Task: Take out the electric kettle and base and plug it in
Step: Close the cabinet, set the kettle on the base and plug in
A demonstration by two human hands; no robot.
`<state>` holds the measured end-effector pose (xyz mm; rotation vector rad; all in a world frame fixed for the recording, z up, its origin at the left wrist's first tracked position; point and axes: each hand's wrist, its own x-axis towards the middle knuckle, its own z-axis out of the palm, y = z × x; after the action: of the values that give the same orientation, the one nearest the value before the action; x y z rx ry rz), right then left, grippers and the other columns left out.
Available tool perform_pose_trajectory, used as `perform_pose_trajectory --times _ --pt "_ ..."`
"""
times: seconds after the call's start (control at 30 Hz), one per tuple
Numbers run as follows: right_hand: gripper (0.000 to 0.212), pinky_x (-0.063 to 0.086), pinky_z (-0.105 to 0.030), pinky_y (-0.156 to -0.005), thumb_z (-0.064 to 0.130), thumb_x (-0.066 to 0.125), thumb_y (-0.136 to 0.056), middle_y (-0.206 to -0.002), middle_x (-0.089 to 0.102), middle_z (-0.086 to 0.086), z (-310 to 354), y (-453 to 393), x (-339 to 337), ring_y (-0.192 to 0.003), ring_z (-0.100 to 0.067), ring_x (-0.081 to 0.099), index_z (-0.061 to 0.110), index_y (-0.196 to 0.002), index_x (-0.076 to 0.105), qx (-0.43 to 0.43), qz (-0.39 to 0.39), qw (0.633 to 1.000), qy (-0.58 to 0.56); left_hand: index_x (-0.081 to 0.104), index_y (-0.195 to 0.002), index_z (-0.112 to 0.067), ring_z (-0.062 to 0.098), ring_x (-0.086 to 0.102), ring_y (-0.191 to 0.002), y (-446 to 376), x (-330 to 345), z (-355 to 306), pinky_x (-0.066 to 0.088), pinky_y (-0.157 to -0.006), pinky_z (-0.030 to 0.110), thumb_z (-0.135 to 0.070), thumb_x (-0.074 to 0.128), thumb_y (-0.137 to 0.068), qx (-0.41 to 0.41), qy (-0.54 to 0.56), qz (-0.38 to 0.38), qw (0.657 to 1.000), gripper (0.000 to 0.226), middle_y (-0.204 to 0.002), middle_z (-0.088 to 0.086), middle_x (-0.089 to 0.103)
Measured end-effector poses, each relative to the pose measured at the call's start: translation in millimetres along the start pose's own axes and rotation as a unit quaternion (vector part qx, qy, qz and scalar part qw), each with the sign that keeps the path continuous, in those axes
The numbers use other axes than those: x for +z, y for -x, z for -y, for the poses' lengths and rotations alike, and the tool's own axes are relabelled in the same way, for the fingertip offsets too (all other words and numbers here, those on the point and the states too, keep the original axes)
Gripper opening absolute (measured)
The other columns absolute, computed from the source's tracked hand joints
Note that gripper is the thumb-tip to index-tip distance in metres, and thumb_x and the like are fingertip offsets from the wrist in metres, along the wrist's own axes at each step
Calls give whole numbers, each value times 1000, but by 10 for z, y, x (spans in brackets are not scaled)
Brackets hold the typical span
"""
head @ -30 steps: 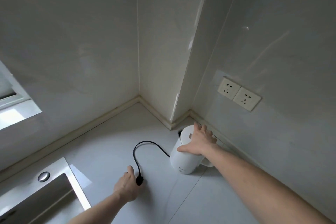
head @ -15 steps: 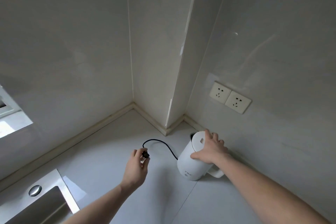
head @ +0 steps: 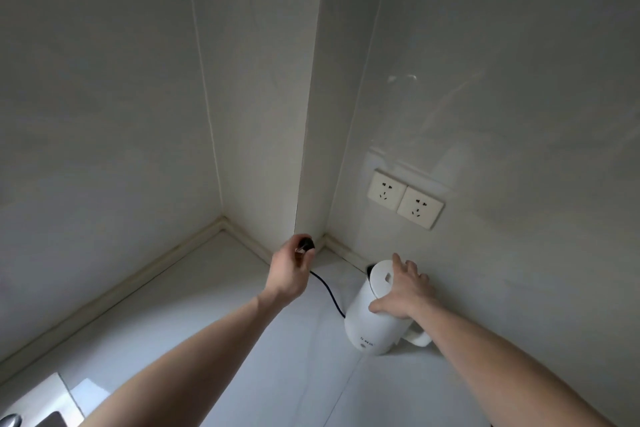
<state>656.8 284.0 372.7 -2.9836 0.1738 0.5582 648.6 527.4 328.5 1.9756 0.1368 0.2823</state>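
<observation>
A white electric kettle (head: pixel 372 322) stands on the pale countertop (head: pixel 221 333) near the right wall, its handle pointing right. My right hand (head: pixel 403 291) rests on its lid and upper side. My left hand (head: pixel 289 270) is raised above the counter and holds the black plug (head: pixel 306 243) at its fingertips. The black cord (head: pixel 327 291) runs from the plug down to the kettle's foot. The base is hidden under the kettle. Two white wall sockets (head: pixel 405 198) sit side by side on the right wall, above the kettle.
A wall column (head: pixel 311 149) juts out in the corner behind my left hand. A steel sink (head: pixel 31 412) edge shows at the bottom left. A raised strip runs along the wall foot.
My left hand picked the plug up off the counter and lifted it up and right toward the corner. The cord straightened out. My right hand stayed on the kettle.
</observation>
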Motion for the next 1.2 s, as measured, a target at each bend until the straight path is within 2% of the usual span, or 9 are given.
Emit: perform_pose_trajectory --times 0.13,0.27,0.37,0.5,0.63,0.73,0.87,1.07,1.2 --pt "133 45 -42 -101 58 72 -51 -156 24 2 -93 -70 -22 -135 -33 38 30 -159 -1 5 -4 1000 -10 57 -124 -26 5 66 -91 -206 181 -260 44 -72 7 -21 64 -93 -55 83 -8 995 32 -105 -7 68" --pt "132 43 -43 -104 60 72 -53 -158 23 2 -162 -136 -67 -137 -32 37 30 -159 1 2 -12 1000 -18 53 -113 -24 10 68 -91 -404 448 -425 56 -80 28 -21 77 -81 -123 187 -46 974 40 -107 -2 68" --pt "131 42 -43 -105 62 73 -54 -158 23 1 -189 -158 -64 -138 -32 35 29 -159 2 2 -24 999 -22 59 -105 -20 9 69 -88 -475 638 -525 55 -80 26 -21 85 -73 -138 200 -57 968 41 -98 -3 71" --pt "134 39 -46 -109 67 76 -56 -163 16 -2 -202 -165 -26 -144 -35 29 27 -160 0 5 -36 999 -34 64 -108 -17 8 69 -88 -486 811 -661 50 -71 12 -16 79 -83 -116 225 -26 967 30 -97 -6 72" --pt "140 32 -51 -115 75 76 -55 -167 7 -4 -230 -173 0 -150 -37 17 29 -160 -5 11 -34 998 -53 65 -111 -24 7 65 -80 -448 892 -639 48 -68 11 -14 71 -89 -96 205 3 974 24 -104 -1 68" --pt "141 31 -49 -117 76 76 -55 -167 9 -5 -280 -179 4 -151 -37 18 27 -160 -4 5 -30 998 -59 60 -124 -35 10 66 -88 -443 922 -538 56 -86 25 -15 65 -92 -81 179 33 980 38 -116 12 65" --pt "142 36 -47 -114 74 76 -50 -164 19 -2 -395 -155 0 -147 -35 25 24 -160 1 -5 -28 997 -76 51 -142 -26 10 66 -100 -447 910 -627 53 -92 26 -15 64 -95 -64 168 29 983 50 -116 -4 66" --pt "145 39 -48 -112 72 74 -42 -161 25 -3 -383 -144 22 -144 -35 32 20 -159 6 -31 -20 997 -68 55 -119 -16 13 67 -92 -550 1076 -918 49 -73 16 -17 70 -92 -55 183 42 981 31 -109 0 68" --pt "154 29 -51 -119 80 71 -38 -167 13 -9 -407 -192 51 -153 -34 17 18 -160 0 -36 -8 996 -78 59 -100 -18 23 69 -92 -593 1314 -1048 51 -75 23 -15 70 -91 -49 185 59 980 14 -104 4 71"
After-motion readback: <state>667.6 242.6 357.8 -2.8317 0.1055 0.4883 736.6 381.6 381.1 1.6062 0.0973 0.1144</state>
